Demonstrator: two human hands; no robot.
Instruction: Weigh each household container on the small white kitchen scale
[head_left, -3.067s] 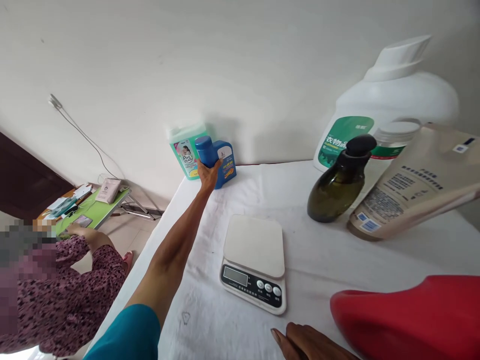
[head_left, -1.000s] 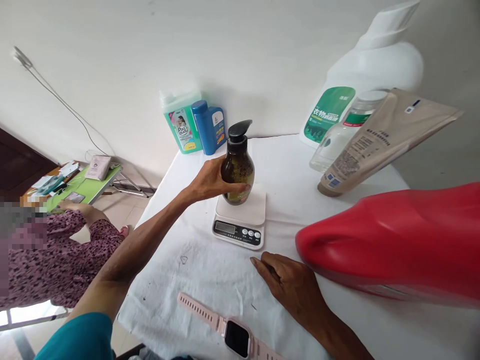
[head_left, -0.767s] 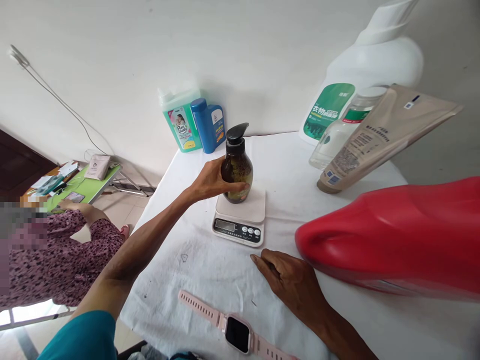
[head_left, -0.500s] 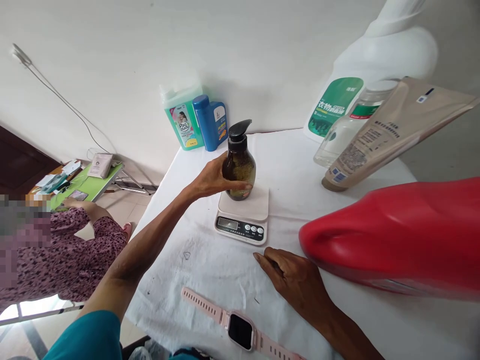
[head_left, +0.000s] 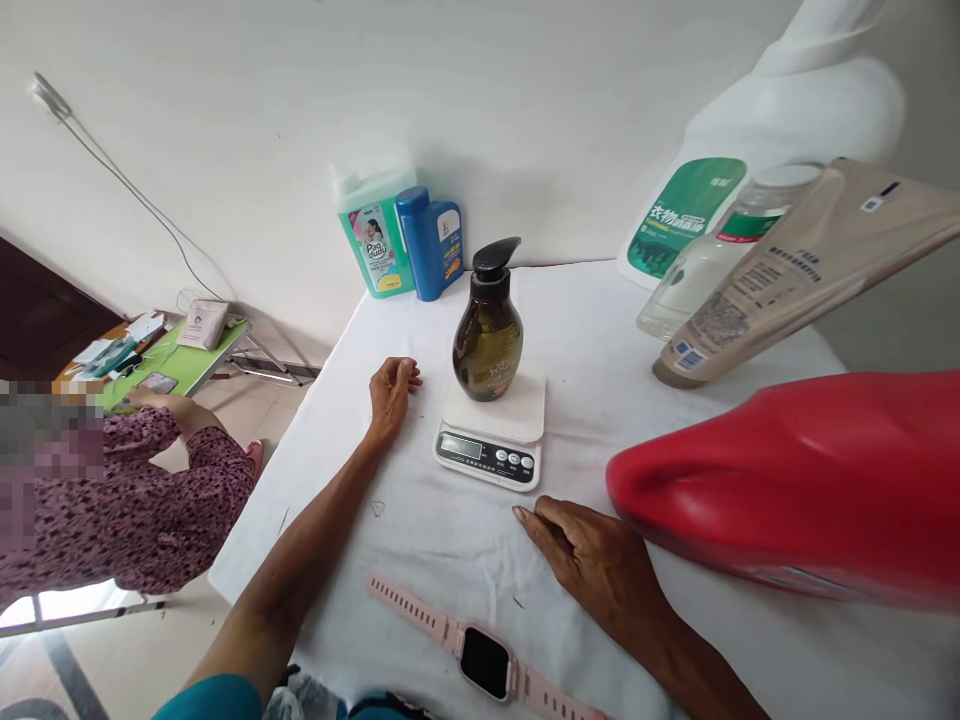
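A dark, see-through pump bottle (head_left: 489, 345) with a black pump head stands upright on a white digital kitchen scale (head_left: 491, 425). The scale's display and round buttons face me. To the left of the scale, my left hand (head_left: 393, 395) rests on the cloth with its fingers curled in and nothing in them, apart from the bottle. My right hand (head_left: 589, 555) lies closed on the cloth in front of the scale, near the red container; its palm is hidden. Nearest me lies a pink smartwatch (head_left: 486, 662) with its strap laid out.
A green jug (head_left: 379, 245) and a blue bottle (head_left: 435, 245) stand at the wall. On the right are a large white detergent bottle (head_left: 795, 130), a clear bottle (head_left: 675, 290), a beige tube (head_left: 780, 270) and a red container (head_left: 810, 480). A person (head_left: 150, 500) sits at the left.
My left hand has let go of the pump bottle and moved left and down onto the cloth. The bottle now stands alone on the scale. My right hand stays in place.
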